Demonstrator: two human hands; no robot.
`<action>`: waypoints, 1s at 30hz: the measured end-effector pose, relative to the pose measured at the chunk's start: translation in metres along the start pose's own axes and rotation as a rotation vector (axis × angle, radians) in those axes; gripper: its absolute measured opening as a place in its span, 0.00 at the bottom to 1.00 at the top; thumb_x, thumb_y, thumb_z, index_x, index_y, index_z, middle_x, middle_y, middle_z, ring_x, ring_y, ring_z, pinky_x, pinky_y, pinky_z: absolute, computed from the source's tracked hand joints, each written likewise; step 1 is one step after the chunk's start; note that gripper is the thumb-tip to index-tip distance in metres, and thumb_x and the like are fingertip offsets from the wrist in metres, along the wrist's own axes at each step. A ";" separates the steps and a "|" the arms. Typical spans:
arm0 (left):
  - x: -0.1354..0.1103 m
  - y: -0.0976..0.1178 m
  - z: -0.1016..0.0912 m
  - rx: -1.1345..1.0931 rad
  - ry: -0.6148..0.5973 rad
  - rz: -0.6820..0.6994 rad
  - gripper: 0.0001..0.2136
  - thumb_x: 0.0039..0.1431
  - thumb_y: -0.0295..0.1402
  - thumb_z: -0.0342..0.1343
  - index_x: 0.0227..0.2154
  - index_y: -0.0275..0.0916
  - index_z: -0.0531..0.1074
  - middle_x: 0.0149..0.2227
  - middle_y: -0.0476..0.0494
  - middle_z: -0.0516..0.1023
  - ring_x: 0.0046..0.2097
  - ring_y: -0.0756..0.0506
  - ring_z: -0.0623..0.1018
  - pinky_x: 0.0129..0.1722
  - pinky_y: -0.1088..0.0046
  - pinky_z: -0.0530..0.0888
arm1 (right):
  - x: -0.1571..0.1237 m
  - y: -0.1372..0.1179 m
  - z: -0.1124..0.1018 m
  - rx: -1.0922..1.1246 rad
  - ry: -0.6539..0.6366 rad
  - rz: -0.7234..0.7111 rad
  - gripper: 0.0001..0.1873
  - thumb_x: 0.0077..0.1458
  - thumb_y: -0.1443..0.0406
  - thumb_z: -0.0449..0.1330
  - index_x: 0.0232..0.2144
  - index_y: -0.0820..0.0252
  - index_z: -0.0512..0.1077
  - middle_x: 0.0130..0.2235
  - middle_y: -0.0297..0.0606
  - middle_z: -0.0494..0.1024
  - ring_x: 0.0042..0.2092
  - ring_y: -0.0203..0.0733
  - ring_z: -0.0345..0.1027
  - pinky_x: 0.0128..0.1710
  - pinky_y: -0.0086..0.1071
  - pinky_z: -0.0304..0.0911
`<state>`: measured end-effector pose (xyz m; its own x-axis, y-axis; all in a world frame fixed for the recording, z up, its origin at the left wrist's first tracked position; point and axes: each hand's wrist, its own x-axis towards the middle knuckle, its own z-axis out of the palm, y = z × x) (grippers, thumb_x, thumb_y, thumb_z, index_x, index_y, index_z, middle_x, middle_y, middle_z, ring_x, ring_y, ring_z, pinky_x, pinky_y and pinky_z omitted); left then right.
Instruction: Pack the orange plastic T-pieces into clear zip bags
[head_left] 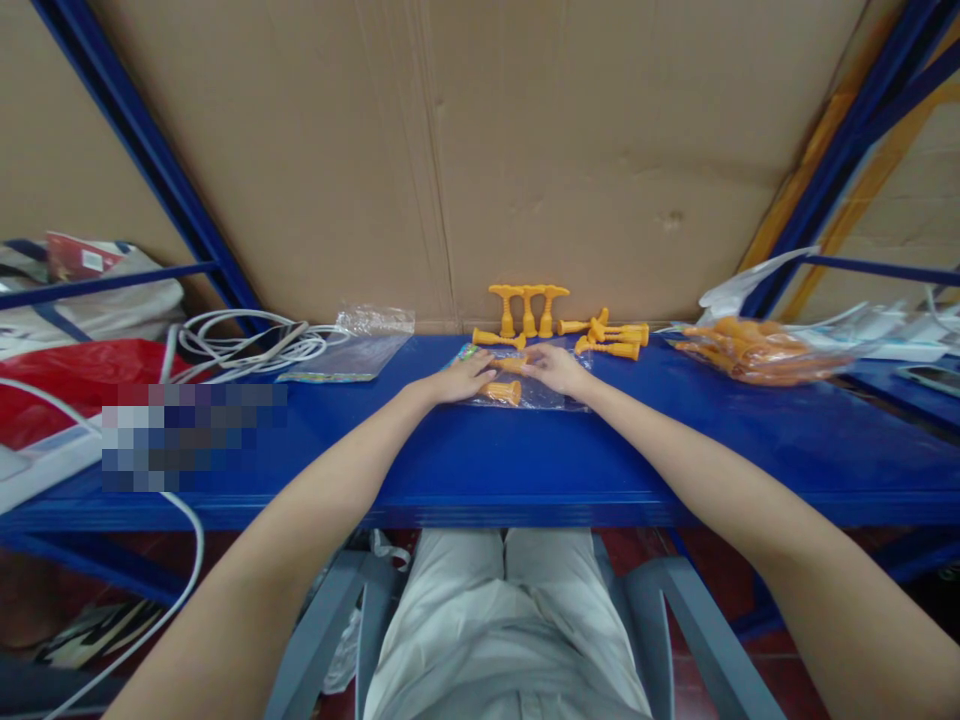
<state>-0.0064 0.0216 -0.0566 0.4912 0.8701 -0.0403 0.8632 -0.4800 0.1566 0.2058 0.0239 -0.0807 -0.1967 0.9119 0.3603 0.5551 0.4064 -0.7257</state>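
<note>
Orange pieces (528,312), blue tabletop (465,455), brown cardboard (570,150), white cable (200,548), red bag (82,365).

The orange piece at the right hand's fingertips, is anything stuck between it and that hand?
Nothing solid that I can see: the fingertips of the right hand are right at the orange piece. Clear plastic lies around there; I can't tell whether it comes between.

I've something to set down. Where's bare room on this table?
Bare table: along the front between left forearm and right forearm, and right of that, before the bagged orange pieces. Crowded: around left hand and right hand, the orange tools behind, the white cables.
</note>
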 end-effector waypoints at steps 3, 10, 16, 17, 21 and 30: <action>0.000 0.001 0.000 0.024 0.005 -0.014 0.34 0.66 0.48 0.31 0.70 0.36 0.48 0.72 0.43 0.45 0.72 0.42 0.44 0.69 0.61 0.42 | 0.001 0.003 -0.001 0.154 -0.031 0.022 0.17 0.50 0.69 0.68 0.44 0.61 0.75 0.49 0.44 0.79 0.46 0.44 0.76 0.49 0.39 0.71; -0.005 0.003 -0.004 0.013 -0.044 -0.076 0.32 0.67 0.47 0.29 0.70 0.42 0.45 0.72 0.43 0.40 0.72 0.38 0.41 0.67 0.44 0.43 | 0.002 -0.004 -0.013 0.281 -0.031 0.092 0.16 0.51 0.74 0.64 0.44 0.62 0.75 0.50 0.45 0.80 0.50 0.43 0.75 0.54 0.42 0.68; -0.002 -0.005 -0.005 0.014 -0.054 -0.136 0.32 0.67 0.49 0.28 0.71 0.44 0.41 0.72 0.42 0.38 0.72 0.37 0.41 0.65 0.40 0.44 | 0.006 -0.009 -0.038 0.062 0.127 0.128 0.12 0.53 0.77 0.58 0.38 0.66 0.78 0.46 0.47 0.81 0.49 0.44 0.76 0.56 0.38 0.67; -0.002 -0.007 -0.006 0.017 -0.055 -0.141 0.32 0.66 0.49 0.28 0.71 0.44 0.41 0.72 0.42 0.37 0.72 0.37 0.40 0.65 0.40 0.43 | 0.007 -0.008 -0.044 -0.017 0.163 0.137 0.13 0.54 0.77 0.57 0.40 0.68 0.79 0.46 0.48 0.81 0.49 0.44 0.76 0.56 0.38 0.66; -0.006 -0.015 -0.014 0.024 -0.091 -0.153 0.33 0.66 0.50 0.28 0.71 0.44 0.40 0.72 0.44 0.35 0.72 0.37 0.38 0.65 0.40 0.40 | 0.006 0.004 -0.074 -0.390 0.278 0.216 0.19 0.56 0.75 0.54 0.48 0.70 0.77 0.51 0.51 0.79 0.54 0.48 0.72 0.58 0.39 0.64; -0.012 -0.047 -0.025 0.051 -0.140 -0.199 0.35 0.64 0.53 0.31 0.71 0.44 0.42 0.73 0.43 0.37 0.72 0.36 0.40 0.66 0.42 0.43 | -0.002 0.030 -0.099 -0.820 0.001 0.494 0.25 0.54 0.69 0.57 0.56 0.63 0.72 0.58 0.56 0.72 0.62 0.63 0.62 0.60 0.63 0.50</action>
<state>-0.0557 0.0363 -0.0388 0.3192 0.9258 -0.2023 0.9476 -0.3087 0.0823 0.3025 0.0284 -0.0449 0.2116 0.9695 0.1239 0.9685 -0.1910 -0.1596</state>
